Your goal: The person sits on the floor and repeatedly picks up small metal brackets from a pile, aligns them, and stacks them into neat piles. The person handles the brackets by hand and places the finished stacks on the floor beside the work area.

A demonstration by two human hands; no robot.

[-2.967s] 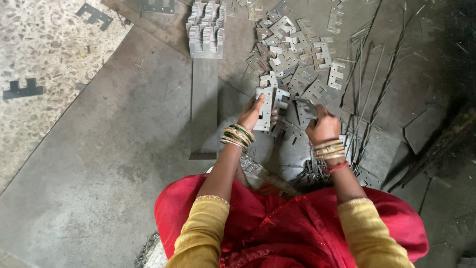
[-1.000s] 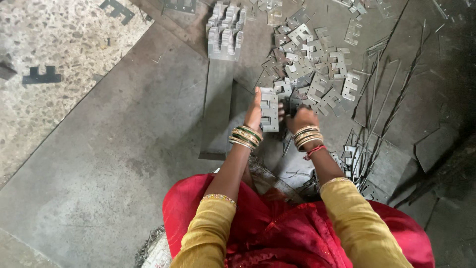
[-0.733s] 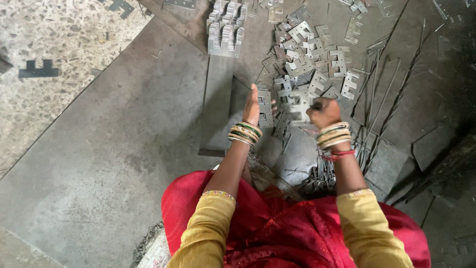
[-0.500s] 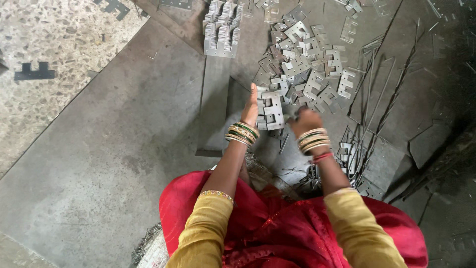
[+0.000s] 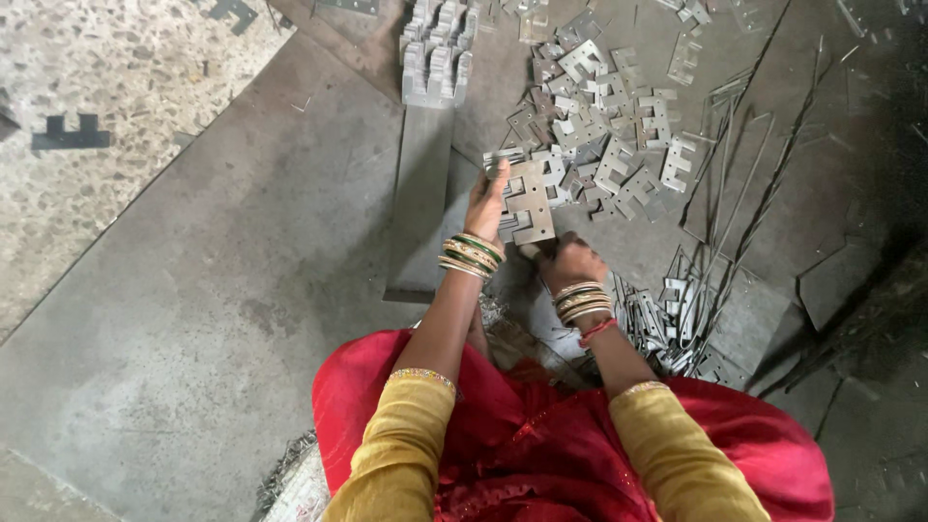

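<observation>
Fingers of both hands on a stack of stamped metal plates.
Left hand (image 5: 486, 205) clamps the stack of plates (image 5: 525, 203) along its left edge; right hand (image 5: 570, 261) closes on its lower end. Loose plates (image 5: 609, 145) lie scattered just beyond on the floor (image 5: 222, 290); a neat row of plates (image 5: 438, 48) stands farther off.

Two hands, left (image 5: 486, 201) and right (image 5: 572, 261); one held stack of plates (image 5: 525, 201); loose plates (image 5: 609, 145) too many to count
</observation>
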